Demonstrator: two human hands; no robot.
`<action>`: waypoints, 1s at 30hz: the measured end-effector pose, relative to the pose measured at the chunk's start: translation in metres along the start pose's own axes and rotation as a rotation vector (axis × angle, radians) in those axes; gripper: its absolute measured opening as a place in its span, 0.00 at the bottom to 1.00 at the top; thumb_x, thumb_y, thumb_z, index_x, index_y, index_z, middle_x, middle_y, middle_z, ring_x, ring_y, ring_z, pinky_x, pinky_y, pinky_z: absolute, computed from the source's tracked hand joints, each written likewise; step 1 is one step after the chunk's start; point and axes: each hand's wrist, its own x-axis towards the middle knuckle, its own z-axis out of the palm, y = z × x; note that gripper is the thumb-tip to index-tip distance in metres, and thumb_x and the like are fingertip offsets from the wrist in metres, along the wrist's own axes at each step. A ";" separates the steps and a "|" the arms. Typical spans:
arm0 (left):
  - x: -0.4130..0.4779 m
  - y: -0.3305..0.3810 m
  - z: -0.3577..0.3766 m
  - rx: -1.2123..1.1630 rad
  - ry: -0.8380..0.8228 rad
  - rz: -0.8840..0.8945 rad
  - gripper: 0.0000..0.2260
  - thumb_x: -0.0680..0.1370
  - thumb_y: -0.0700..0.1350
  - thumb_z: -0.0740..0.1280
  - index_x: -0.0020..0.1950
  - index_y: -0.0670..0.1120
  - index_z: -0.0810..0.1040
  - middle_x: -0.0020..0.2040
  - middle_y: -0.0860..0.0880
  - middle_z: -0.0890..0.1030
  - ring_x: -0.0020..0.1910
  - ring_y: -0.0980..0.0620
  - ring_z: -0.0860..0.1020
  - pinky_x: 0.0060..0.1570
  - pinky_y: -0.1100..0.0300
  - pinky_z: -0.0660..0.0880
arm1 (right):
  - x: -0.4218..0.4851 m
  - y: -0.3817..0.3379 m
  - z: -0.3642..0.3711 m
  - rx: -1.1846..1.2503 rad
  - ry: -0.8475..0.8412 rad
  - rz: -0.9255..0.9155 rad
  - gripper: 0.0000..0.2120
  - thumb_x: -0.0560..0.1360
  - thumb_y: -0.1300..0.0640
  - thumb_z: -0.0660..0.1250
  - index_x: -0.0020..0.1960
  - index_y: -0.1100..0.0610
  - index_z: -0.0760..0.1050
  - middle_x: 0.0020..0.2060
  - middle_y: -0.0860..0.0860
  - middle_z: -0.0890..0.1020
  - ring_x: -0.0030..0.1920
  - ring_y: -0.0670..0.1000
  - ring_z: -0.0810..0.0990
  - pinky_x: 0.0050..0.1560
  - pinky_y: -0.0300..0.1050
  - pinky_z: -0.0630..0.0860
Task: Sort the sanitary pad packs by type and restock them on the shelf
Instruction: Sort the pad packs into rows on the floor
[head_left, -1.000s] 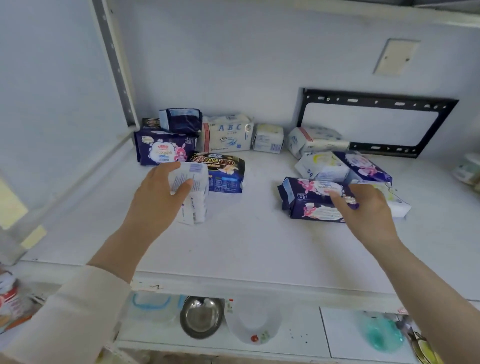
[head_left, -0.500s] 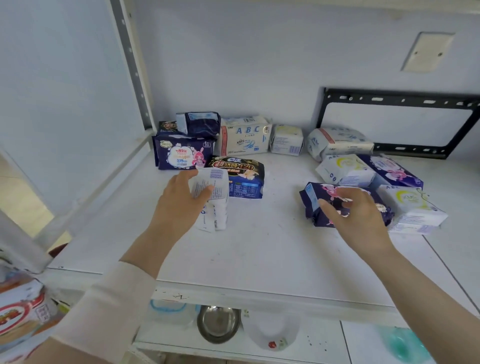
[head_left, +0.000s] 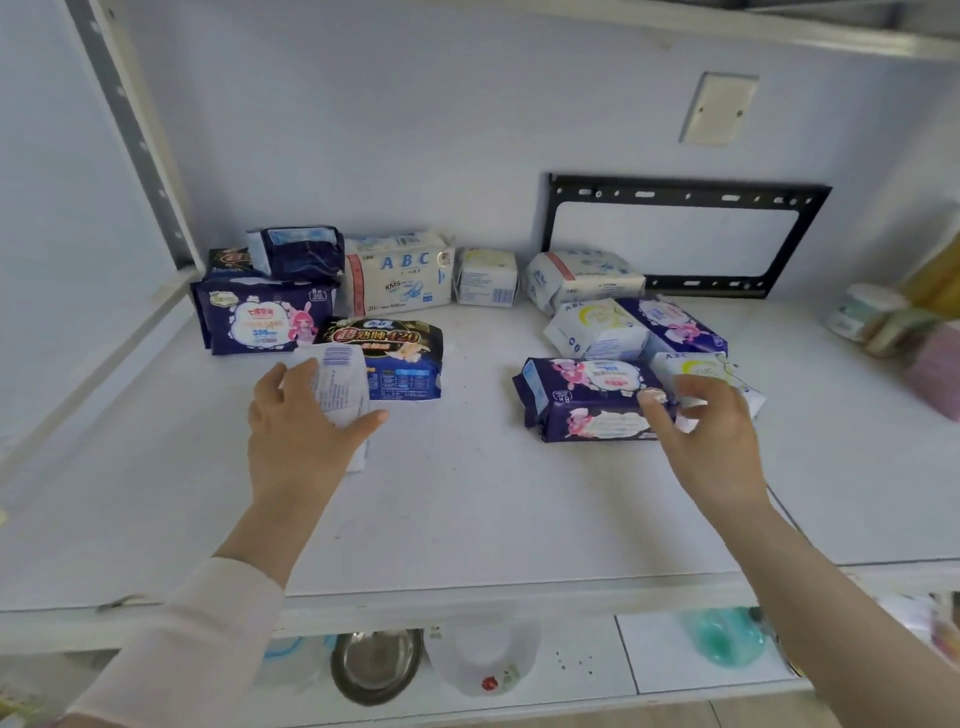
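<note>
The white pack (head_left: 340, 387), printed with small text and a barcode, is standing on its end on the shelf (head_left: 467, 514), left of centre and just in front of the black-and-gold pack (head_left: 387, 358). The left hand (head_left: 298, 431) is gripping it from the near side, the thumb curling round its right edge and the fingers wrapping its left edge.

To the right, the purple floral pack (head_left: 582, 400) is lying flat, with a white ABC pack (head_left: 698, 370) just beside its right end. The right hand (head_left: 714, 441) is reaching over both: its thumb is touching the purple floral pack's right end, while the other fingers are bending, slightly spread, over the white ABC pack. Whether they are closing on either pack cannot be told.

Farther back, a white moon pack (head_left: 597, 327) and a purple pack (head_left: 675, 325) are lying side by side. Along the far wall, a bunny pack (head_left: 260, 325) is standing at the left with a navy pack (head_left: 301, 252) sitting on the packs behind it, then a large ABC pack (head_left: 397, 280), a small white pack (head_left: 485, 275) and a tilted white pack (head_left: 582, 278).

A black bracket (head_left: 680, 182) is hanging on the wall behind. Below the shelf, a steel bowl (head_left: 376, 670) and a teal bottle (head_left: 727, 639) are showing.
</note>
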 end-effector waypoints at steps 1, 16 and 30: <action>0.000 0.000 0.002 -0.020 0.027 -0.001 0.39 0.66 0.56 0.75 0.71 0.46 0.61 0.71 0.44 0.61 0.69 0.41 0.62 0.61 0.42 0.68 | 0.002 0.006 -0.006 -0.005 0.032 0.021 0.23 0.71 0.50 0.70 0.59 0.63 0.73 0.56 0.58 0.76 0.55 0.58 0.75 0.53 0.49 0.72; -0.049 0.047 0.008 -0.310 0.233 0.000 0.34 0.66 0.44 0.76 0.69 0.45 0.64 0.64 0.46 0.71 0.64 0.47 0.70 0.61 0.52 0.69 | 0.113 0.095 -0.041 -0.255 -0.303 0.357 0.45 0.64 0.28 0.64 0.66 0.63 0.70 0.60 0.62 0.75 0.62 0.63 0.71 0.62 0.53 0.69; -0.094 0.098 0.038 -0.606 0.076 -0.020 0.30 0.69 0.42 0.75 0.67 0.49 0.65 0.57 0.55 0.71 0.52 0.58 0.73 0.39 0.78 0.70 | 0.113 0.104 -0.045 0.360 -0.652 0.680 0.24 0.67 0.50 0.75 0.57 0.62 0.74 0.45 0.55 0.81 0.45 0.53 0.79 0.50 0.47 0.74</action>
